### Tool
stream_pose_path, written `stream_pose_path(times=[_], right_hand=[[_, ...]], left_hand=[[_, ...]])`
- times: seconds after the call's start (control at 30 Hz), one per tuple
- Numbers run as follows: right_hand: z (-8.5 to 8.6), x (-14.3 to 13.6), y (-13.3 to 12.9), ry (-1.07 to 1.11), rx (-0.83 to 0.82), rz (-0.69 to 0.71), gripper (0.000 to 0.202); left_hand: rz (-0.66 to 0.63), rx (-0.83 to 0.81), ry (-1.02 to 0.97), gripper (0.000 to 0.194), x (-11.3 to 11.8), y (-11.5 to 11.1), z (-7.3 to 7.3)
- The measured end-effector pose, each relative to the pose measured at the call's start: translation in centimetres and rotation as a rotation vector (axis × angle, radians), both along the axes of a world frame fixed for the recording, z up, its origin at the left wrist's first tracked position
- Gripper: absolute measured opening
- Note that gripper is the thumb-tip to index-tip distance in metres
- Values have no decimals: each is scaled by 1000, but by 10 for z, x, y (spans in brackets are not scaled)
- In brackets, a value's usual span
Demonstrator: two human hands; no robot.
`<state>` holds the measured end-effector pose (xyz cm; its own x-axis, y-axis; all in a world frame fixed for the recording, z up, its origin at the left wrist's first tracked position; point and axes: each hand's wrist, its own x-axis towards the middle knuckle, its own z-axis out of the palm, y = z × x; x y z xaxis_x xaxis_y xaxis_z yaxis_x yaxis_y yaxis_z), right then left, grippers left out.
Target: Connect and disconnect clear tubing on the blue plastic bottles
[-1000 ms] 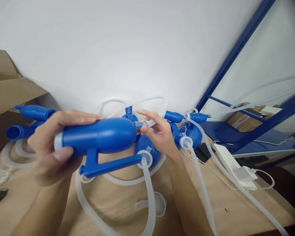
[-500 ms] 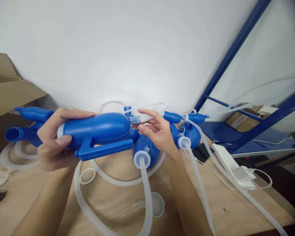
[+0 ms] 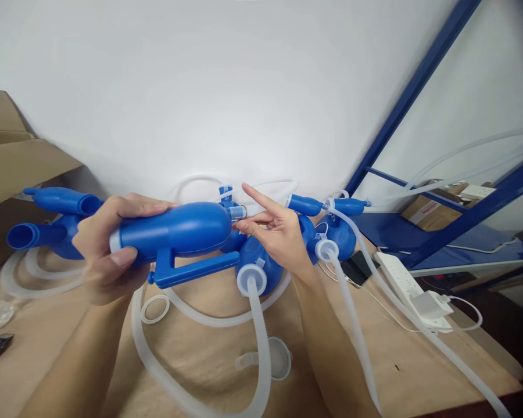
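A blue plastic bottle [image 3: 187, 226] with an angled side handle lies nearly level in front of me. My left hand [image 3: 115, 247] is wrapped round its pale-rimmed wide end, the thumb lying at the front. At its narrow end a clear connector [image 3: 237, 213] leads to a white hose [image 3: 256, 208]. My right hand [image 3: 279, 232] has its thumb and middle finger closed on the hose beside the connector, while its index finger stretches out above. Part of the grip is hidden by the fingers. Behind and below stands another blue bottle [image 3: 272, 270] with a corrugated white hose [image 3: 259, 325].
Other blue bottles [image 3: 337, 232] with hoses stand at right, and more [image 3: 65, 235] at left near a cardboard box [image 3: 30, 165]. A white ring [image 3: 155, 309], a translucent cap [image 3: 280, 360], a black phone [image 3: 358, 268] and a power strip [image 3: 398, 278] lie on the table. A blue rack [image 3: 401, 104] rises at right.
My left hand and the wide end of the held bottle have shifted slightly right. My right index finger has lifted and straightened, while the thumb and middle finger have come closer together by the connector.
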<state>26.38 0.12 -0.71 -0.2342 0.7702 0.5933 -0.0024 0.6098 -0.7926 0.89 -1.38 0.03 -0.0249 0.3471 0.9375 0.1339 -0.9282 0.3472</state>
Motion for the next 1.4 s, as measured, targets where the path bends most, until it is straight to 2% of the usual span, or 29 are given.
stream_pose_path(times=[0.1,0.27,0.37,0.47,0.53,0.63,0.73,0.87,1.1,1.27,1.4], right_hand=[[3,-2,-6,-81,37,-33,63],[6,-1,-11,-158,64,-80,64],[7,1,-9,-112,19,-60,71],[5,1,-3,-12,-44,-1,86],[2,-1,2,70,-76,25,94],[-5,-11,9,232,-98,22,97],[-11,-24,13,375,-128,8,84],[-11,-30,11,403,-179,35,67],[-3,-16,7,260,-242,96,52],[-1,-8,10,235,-279,179,40],[-3,-13,11,322,-338,221,38]], left_hand=[[-26,51,7,35,0,-4,3],[4,109,206,49,-4,-12,5],[66,226,266,58,-6,-16,3],[134,257,331,61,-3,-14,0],[143,292,258,58,2,-9,-2],[188,291,32,45,12,0,-5],[227,243,-87,34,19,4,-6],[213,208,-74,32,18,4,-6],[37,126,-40,34,8,2,-3],[94,165,63,38,3,4,-4],[159,179,90,37,4,2,-3]])
